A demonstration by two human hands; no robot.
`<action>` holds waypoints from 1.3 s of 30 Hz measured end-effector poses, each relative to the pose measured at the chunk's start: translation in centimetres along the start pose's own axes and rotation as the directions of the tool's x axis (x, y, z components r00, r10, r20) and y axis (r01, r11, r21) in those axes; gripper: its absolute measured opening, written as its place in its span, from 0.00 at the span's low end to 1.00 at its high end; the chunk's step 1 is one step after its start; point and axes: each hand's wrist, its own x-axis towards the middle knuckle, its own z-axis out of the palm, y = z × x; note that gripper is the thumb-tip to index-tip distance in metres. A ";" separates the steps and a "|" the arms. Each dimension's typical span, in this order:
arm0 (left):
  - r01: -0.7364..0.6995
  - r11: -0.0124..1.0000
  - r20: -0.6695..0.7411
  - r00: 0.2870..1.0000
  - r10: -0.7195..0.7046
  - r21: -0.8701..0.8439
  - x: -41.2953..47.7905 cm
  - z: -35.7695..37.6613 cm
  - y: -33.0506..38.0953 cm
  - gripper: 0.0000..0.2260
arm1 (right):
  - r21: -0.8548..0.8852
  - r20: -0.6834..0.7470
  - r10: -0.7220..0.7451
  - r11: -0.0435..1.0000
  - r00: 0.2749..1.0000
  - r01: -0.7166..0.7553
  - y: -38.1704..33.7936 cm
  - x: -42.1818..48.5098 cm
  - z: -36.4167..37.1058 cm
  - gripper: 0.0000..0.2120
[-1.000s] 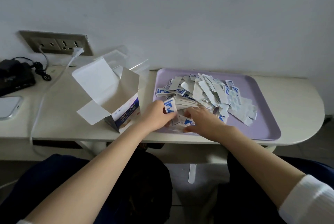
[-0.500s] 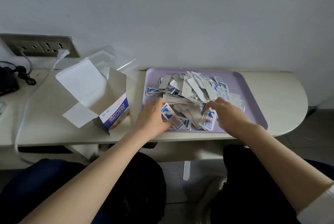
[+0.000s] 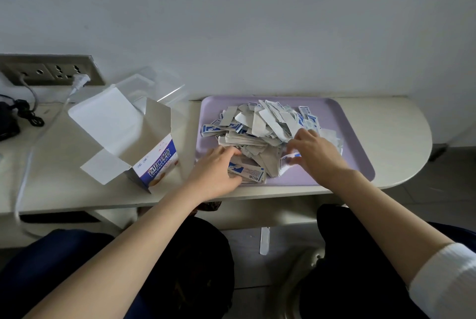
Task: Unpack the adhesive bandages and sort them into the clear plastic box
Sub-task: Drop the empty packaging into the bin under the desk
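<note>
Okay, nearest us: our L hand [image 3: 215,173] lies on a small stack [image 3: 248,174] of wrapped bandages at the tray's front-left. Fingers look fairly straight; can't tell if the thumb grips. R hand [image 3: 315,155] pinches one bandage [image 3: 287,162] btwn thumb & fingers. The pile [image 3: 257,128] sits on the purple tray [image 3: 342,138]. Left of it is the open carton [image 3: 144,143]; behind that, the clear plastic box [image 3: 164,86] by the wall.

Plain grey-white wall [image 3: 257,22] fills the upper frame; a cream round-ended bench [image 3: 401,125] stands against it, grey floor [image 3: 453,189] at right.
</note>
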 end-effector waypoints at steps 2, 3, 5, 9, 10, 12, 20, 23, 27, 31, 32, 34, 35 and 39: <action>-0.013 0.999 -0.018 1.000 0.014 0.047 0.2 0.2 -0.1 0.22 | -0.001 -0.096 0.008 1.000 0.995 -0.008 0.1 0.2 -0.2 0.10; -0.019 0.997 -0.024 0.999 0.021 0.071 0.3 0.2 -0.2 0.22 | 0.007 -0.145 0.013 1.000 0.989 -0.012 0.1 0.3 -0.3 0.10; -0.014 0.997 -0.025 1.000 0.016 0.078 0.5 0.3 -0.4 0.20 | 0.037 -0.237 0.021 0.999 0.971 -0.012 -0.1 0.4 -0.6 0.08; 0.027 0.999 -0.021 0.999 -0.026 0.019 0.7 0.1 -0.3 0.15 | 0.156 -0.333 -0.009 0.986 0.943 0.064 -1.2 0.5 -0.7 0.06; 0.034 0.999 -0.026 0.999 -0.033 0.010 0.8 0.0 -0.2 0.13 | 0.173 -0.346 -0.025 0.981 0.938 0.090 -1.4 0.5 -0.7 0.06; 0.040 0.999 -0.043 0.998 -0.041 -0.004 0.8 -0.1 -0.1 0.10 | 0.222 -0.335 -0.064 0.964 0.940 0.144 -2.1 0.6 -1.0 0.05; 0.038 0.988 -0.071 0.996 -0.049 -0.149 0.5 -0.3 0.1 0.09 | 0.191 -0.103 -0.252 0.944 0.962 0.268 -4.8 0.7 1.3 0.08; 0.035 0.982 -0.083 0.995 -0.051 -0.187 0.4 -0.4 0.1 0.08 | 0.162 -0.120 -0.233 0.954 0.965 0.251 -5.6 0.9 1.5 0.10; 0.003 0.966 -0.194 0.979 -0.055 -0.258 0.3 -1.0 0.3 0.06 | 0.204 -0.219 -0.173 0.954 0.960 0.218 -6.1 1.4 0.8 0.10; -0.016 0.980 -0.350 0.935 -0.057 -0.200 0.0 -1.8 0.1 0.04 | 0.203 -0.268 -0.122 0.963 0.956 0.180 -6.6 2.3 0.7 0.13; -0.021 0.991 -0.337 0.941 -0.026 -0.134 -0.1 -1.8 0.1 0.05 | 0.195 -0.256 -0.124 0.965 0.959 0.177 -6.7 2.4 0.9 0.14; -0.021 1.000 -0.245 0.969 0.019 -0.007 -0.4 -1.6 0.1 0.09 | 0.175 -0.205 -0.119 0.972 0.971 0.156 -6.9 2.6 1.5 0.16; -0.013 0.999 -0.187 0.982 0.020 0.035 -0.6 -1.3 0.2 0.11 | 0.173 -0.171 -0.112 0.975 0.979 0.142 -7.0 2.6 1.8 0.16; 0.028 0.983 -0.113 0.994 -0.007 0.181 -0.5 -0.3 0.3 0.17 | 0.188 -0.103 -0.091 0.976 0.990 0.109 -7.1 2.6 2.3 0.19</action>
